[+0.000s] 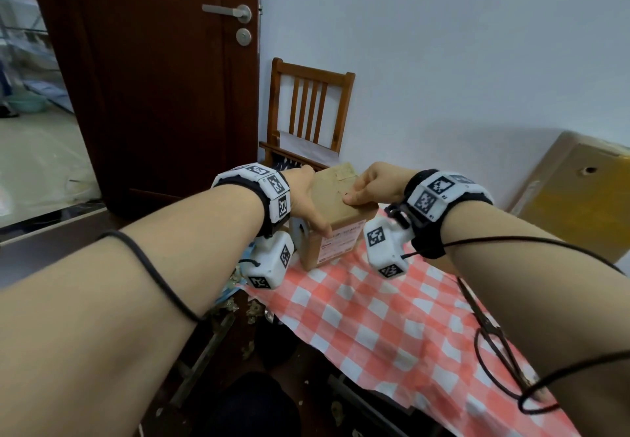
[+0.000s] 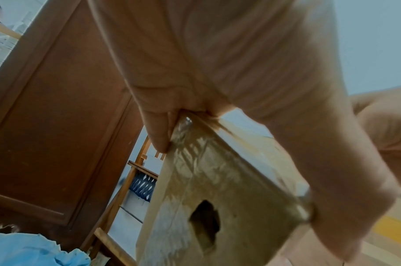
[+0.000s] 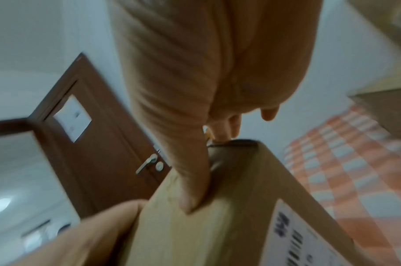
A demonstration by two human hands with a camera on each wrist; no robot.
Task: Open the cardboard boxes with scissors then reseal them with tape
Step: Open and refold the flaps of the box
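Note:
A small cardboard box (image 1: 335, 218) with a white label stands at the far end of the checkered table (image 1: 375, 317). My left hand (image 1: 308, 197) grips its left side, thumb on the near corner. In the left wrist view that side of the box (image 2: 217, 180) is covered in shiny tape and has a torn hole (image 2: 205, 225); my fingers (image 2: 158, 136) hold its upper corner. My right hand (image 1: 366, 186) holds the top right edge, thumb (image 3: 192, 196) pressed on the box (image 3: 229, 225). Scissors (image 1: 494, 334) lie on the cloth, partly hidden under my right forearm.
A large cardboard box (image 1: 576, 197) leans against the wall at the back right. A wooden chair (image 1: 306, 112) stands just behind the table, beside a dark brown door (image 1: 153, 78). The table's left edge drops to a littered floor (image 1: 252, 310). Blue cloth (image 2: 24, 248) lies low left.

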